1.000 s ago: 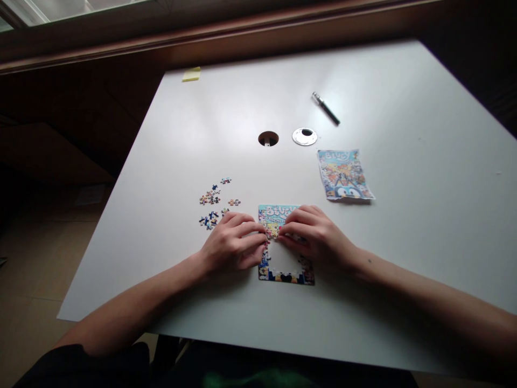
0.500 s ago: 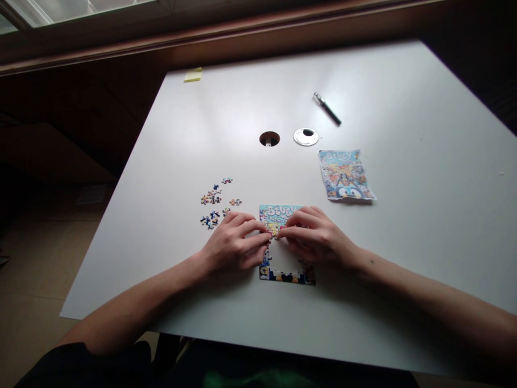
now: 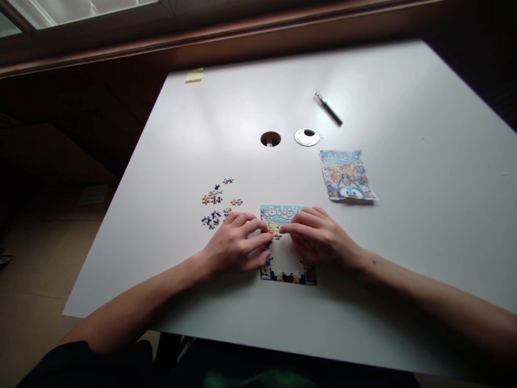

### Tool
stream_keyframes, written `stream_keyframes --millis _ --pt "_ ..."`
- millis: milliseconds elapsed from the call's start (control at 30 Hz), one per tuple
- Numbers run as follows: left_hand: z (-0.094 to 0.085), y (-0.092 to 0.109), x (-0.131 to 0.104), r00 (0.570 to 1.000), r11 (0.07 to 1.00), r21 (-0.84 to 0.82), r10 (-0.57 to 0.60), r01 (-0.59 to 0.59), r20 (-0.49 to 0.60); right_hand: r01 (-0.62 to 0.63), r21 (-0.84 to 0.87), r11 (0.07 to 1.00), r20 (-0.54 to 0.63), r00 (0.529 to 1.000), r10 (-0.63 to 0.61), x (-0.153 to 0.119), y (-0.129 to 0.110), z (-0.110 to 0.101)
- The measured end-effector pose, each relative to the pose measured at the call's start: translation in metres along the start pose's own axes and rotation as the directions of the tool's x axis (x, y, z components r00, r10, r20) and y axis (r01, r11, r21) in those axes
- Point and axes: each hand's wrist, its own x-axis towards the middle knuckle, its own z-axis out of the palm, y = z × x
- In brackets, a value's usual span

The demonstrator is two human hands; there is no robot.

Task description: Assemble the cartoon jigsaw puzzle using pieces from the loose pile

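Note:
A small jigsaw puzzle [image 3: 287,277] lies on the white table, its border joined around a bare middle. Its top edge carries light-blue lettering. My left hand [image 3: 238,242] rests at the puzzle's left side, fingers apart, with fingertips near a yellowish piece [image 3: 277,233] under the lettering. From the right, my right hand [image 3: 323,237] reaches over the puzzle with curled fingers. Its index fingertip is beside that yellowish area; whatever lies under the fingers is hidden. Several loose puzzle pieces [image 3: 212,199] are scattered left of the puzzle, beyond my left hand.
A creased picture sheet [image 3: 347,175] lies to the right, beyond my right hand. Farther back are a black marker [image 3: 329,109], a round metal cover [image 3: 307,137] and a cable hole [image 3: 270,139] in the table [image 3: 424,226]. A yellow sticky note [image 3: 194,75] sits near the far left corner.
My right index fingertip has drawn back slightly up and right, showing more of the yellowish piece. My left hand stays nearly in place. The whole view has shifted a little.

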Motion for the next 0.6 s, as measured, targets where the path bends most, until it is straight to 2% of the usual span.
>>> stream_keyframes --millis 100,400,533,600 --pt "-0.0001 0.0001 0.0003 1.000 1.000 -0.005 -0.003 0.003 0.008 0.043 -0.022 0.999 0.025 0.999 -0.042 -0.0010 0.0010 0.0006" --pt "-0.0011 0.0005 0.0004 1.000 1.000 -0.009 -0.006 0.006 0.023 0.036 -0.019 0.999 0.053 0.998 -0.035 -0.0009 0.0003 -0.0010" --pt "-0.0014 0.0011 0.0005 1.000 1.000 -0.009 -0.014 0.014 0.027 -0.006 0.006 1.000 -0.010 1.000 0.006 -0.0020 0.0004 -0.0006" --pt "-0.0014 0.0013 0.0005 0.999 1.000 -0.011 -0.021 0.021 0.030 -0.002 0.005 1.000 -0.006 1.000 0.002 -0.0023 0.0009 -0.0007"
